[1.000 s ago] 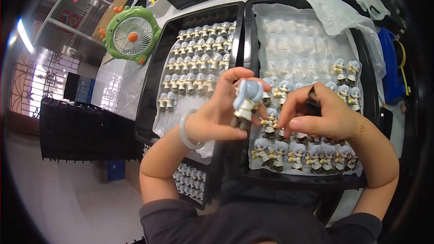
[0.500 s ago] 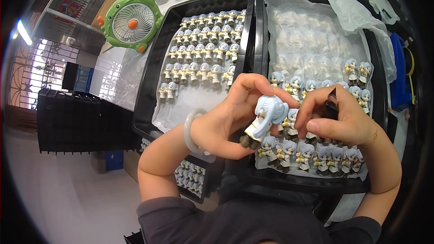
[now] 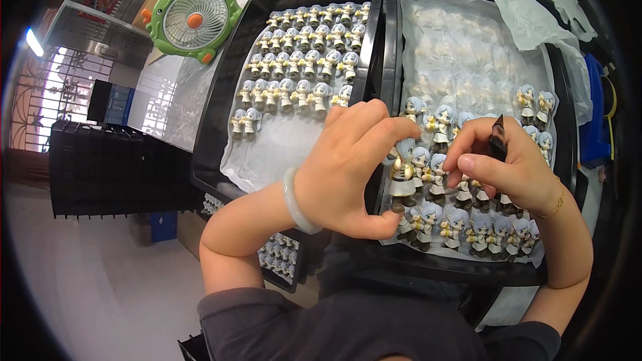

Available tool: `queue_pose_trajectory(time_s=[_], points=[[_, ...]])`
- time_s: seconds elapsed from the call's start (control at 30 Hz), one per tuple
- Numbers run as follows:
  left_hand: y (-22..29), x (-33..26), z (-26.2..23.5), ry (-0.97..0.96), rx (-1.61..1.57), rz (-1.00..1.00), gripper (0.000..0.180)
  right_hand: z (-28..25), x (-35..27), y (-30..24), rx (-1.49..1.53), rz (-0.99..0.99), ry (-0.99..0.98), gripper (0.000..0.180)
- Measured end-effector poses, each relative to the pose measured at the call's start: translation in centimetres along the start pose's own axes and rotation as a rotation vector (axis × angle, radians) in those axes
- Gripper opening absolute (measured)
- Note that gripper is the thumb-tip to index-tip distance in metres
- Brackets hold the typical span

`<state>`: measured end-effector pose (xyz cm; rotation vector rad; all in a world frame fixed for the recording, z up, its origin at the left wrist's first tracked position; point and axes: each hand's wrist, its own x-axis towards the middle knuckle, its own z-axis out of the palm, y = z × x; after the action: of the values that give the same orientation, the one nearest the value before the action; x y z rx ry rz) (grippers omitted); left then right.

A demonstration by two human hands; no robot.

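Observation:
My left hand (image 3: pixel 341 167), wearing a pale bangle, holds a small figurine (image 3: pixel 402 172) with light blue hair and a white robe. Its head is by my forefinger and its feet are near my thumb; the figurine stands upright, front toward me. To the right, my right hand (image 3: pixel 505 170) has its fingers closed round a dark pointed tool (image 3: pixel 497 139), whose tip sticks up past the knuckles. Most of that tool is hidden in the hand. Both hands are over the right black tray (image 3: pixel 461 274), where similar figurines (image 3: pixel 455 224) lie in rows on a white liner.
A second black tray (image 3: pixel 206 154) on the left holds rows of figurines (image 3: pixel 287 93). Translucent sheeting (image 3: pixel 518 17) covers the right tray's far rows. A green fan (image 3: pixel 194 20) stands at the far left, a blue bin (image 3: pixel 594 110) at the far right.
My left hand has turned the figurine from its back and side to its front, setting it more upright. My right hand has barely moved, still gripping the dark tool.

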<state>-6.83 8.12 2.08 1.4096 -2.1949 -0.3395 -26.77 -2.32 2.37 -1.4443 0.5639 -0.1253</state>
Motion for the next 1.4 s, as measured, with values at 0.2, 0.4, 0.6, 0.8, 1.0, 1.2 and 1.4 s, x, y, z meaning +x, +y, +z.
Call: queue_pose_trajectory(time_s=[0.2, 0.4, 0.6, 0.8, 1.0, 1.2, 1.4], points=[[0.2, 0.1, 0.1, 0.024, 0.065, 0.006, 0.06, 0.0, -0.1, 0.2, -0.007, -0.008, 0.01, 0.019], [0.1, -0.1, 0.0, -0.006, 0.052, -0.014, 0.062, 0.1, 0.0, 0.0, 0.003, -0.004, 0.012, 0.019], [-1.4, 0.0, -3.4, 0.204, -0.892, -0.311, 0.08, -0.2, -0.1, 0.5, 0.053, -0.041, 0.055, 0.018], [-8.1, -5.6, -8.5, 0.155, -0.268, -0.504, 0.06, 0.2, 0.1, 0.4, 0.058, -0.073, 0.015, 0.018], [-13.0, -11.9, -6.1, -0.283, 0.435, -0.497, 0.063, 0.5, 0.0, 0.0, 0.022, -0.014, -0.015, 0.017], [-12.3, -11.0, -5.2, -0.302, 0.833, -0.542, 0.064, 0.7, 0.2, 1.9, -0.039, -0.138, -0.088, 0.017], [-6.3, 1.0, -3.0, -0.135, 0.464, -0.187, 0.046, 0.9, 0.1, 2.5, -0.272, -0.214, -0.314, 0.024]])
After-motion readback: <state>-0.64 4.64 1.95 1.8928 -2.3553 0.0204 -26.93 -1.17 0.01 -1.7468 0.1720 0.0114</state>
